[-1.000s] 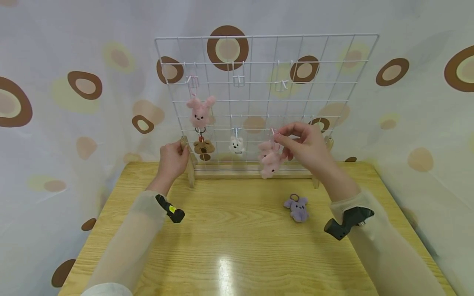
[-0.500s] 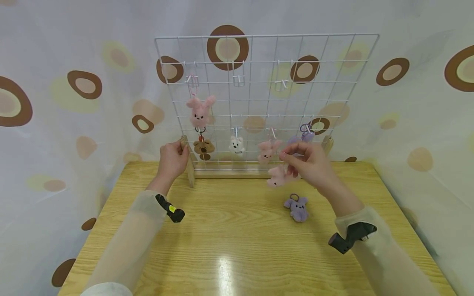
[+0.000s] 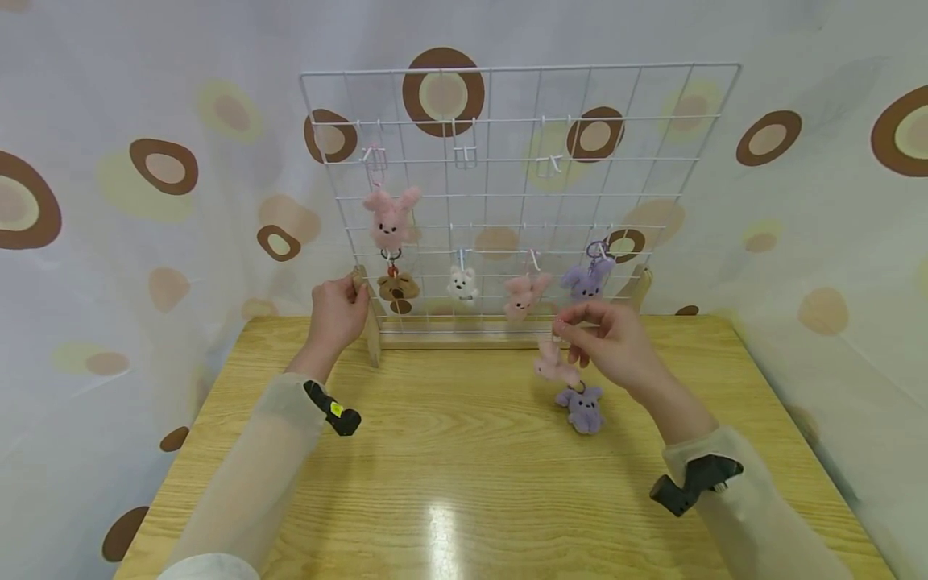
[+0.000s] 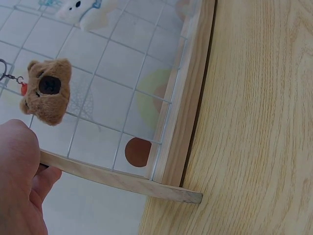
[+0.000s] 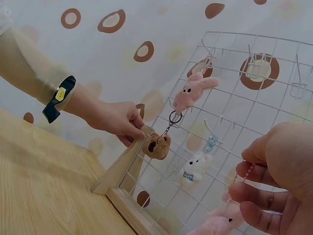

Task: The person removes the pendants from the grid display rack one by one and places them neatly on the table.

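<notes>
My right hand (image 3: 612, 346) pinches the pink bead chain (image 5: 250, 170) of a pink plush bunny keychain (image 3: 554, 366), which dangles below the fingers in front of the rack's base. Just beneath it, a purple plush keychain (image 3: 584, 411) lies on the table. My left hand (image 3: 337, 316) grips the left wooden upright (image 4: 117, 180) of a white wire grid rack (image 3: 507, 161). From the rack's hooks hang a pink bunny (image 3: 391, 221), a brown bear head (image 4: 48, 92), a white bear (image 3: 461, 284), another pink bunny (image 3: 525, 296) and a purple plush (image 3: 587, 280).
The wooden table (image 3: 406, 459) stretches in front of the rack. Upper hooks at the middle (image 3: 466, 155) and right (image 3: 551, 165) carry nothing. A wooden bar (image 4: 183, 117) runs along the rack's foot. Behind stands a patterned white cloth (image 3: 217, 64).
My right hand has moved down and slightly right from the lower hook, carrying one pink bunny away while another stays hanging. The hanging purple plush has come into view. My left hand stays put.
</notes>
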A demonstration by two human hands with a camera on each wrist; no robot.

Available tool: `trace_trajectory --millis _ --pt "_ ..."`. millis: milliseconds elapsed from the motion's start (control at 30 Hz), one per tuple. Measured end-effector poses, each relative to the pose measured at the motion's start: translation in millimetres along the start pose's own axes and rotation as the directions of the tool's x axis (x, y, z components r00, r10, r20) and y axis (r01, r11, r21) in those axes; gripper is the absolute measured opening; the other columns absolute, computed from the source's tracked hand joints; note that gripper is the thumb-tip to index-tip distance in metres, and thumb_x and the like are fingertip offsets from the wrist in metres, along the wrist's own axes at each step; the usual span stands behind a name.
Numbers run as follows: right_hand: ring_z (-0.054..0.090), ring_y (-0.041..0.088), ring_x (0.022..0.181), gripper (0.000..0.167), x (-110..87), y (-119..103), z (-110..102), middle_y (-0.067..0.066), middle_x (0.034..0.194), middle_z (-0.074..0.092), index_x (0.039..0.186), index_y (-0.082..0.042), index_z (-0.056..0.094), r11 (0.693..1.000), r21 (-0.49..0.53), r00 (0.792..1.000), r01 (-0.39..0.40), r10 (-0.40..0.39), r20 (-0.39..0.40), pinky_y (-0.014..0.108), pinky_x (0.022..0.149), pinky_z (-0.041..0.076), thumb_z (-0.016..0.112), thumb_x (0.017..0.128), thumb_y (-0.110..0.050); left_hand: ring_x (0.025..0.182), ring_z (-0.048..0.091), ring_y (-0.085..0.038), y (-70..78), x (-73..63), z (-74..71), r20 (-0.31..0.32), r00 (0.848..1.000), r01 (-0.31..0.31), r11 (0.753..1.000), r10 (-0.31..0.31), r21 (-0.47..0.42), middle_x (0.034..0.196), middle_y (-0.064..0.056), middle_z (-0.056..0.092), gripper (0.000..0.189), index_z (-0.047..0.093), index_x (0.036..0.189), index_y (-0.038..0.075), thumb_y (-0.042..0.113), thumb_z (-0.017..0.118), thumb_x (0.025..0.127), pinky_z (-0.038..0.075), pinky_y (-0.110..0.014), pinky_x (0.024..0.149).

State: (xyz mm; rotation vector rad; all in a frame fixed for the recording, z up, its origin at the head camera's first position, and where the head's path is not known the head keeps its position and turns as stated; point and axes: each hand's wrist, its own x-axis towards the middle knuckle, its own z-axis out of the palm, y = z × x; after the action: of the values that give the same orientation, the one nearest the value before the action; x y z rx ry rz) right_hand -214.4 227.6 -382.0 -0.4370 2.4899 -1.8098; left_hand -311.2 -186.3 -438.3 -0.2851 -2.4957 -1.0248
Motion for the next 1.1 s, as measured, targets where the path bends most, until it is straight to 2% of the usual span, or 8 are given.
trace_trajectory --millis 367,667,1100 --pt "0.063 0.021 0.063 0.017 -8.9 11 5 0.021 0.097 0.069 0.109 0.007 0.07 0.999 0.045 0.999 -0.024 0.022 0.034 0.029 0.054 0.052 0.07 0.103 -0.009 0.043 0.037 -0.016 3.6 -0.7 -1.4 0.004 1.0 0.014 1.0 -0.014 -0.002 0.049 0.001 0.042 0.029 0.062 0.076 0.003 0.006 0.059 0.105 0.029 -0.031 0.045" --pt "0.064 0.023 0.06 0.011 -17.9 20 10 0.022 0.094 0.069 0.106 0.006 0.07 0.998 0.05 0.995 0.022 -0.027 0.097 0.03 0.052 0.052 0.068 0.103 -0.005 0.042 0.038 -0.016 1.3 -0.4 -0.9 0.002 1.0 0.012 1.0 -0.012 0.001 0.049 0.001 0.041 0.03 0.063 0.076 0.003 0.007 0.059 0.105 0.029 -0.031 0.044" --pt "0.064 0.019 0.06 0.011 -34.7 29 11 0.027 0.089 0.068 0.105 0.004 0.071 0.999 0.034 0.985 -0.017 0.011 0.17 0.032 0.05 0.053 0.068 0.104 -0.006 0.041 0.038 -0.016 0.6 -0.6 -0.3 -0.001 1.0 0.012 1.0 -0.012 -0.016 0.048 0.004 0.039 0.032 0.06 0.074 0.005 0.007 0.058 0.105 0.03 -0.031 0.043"
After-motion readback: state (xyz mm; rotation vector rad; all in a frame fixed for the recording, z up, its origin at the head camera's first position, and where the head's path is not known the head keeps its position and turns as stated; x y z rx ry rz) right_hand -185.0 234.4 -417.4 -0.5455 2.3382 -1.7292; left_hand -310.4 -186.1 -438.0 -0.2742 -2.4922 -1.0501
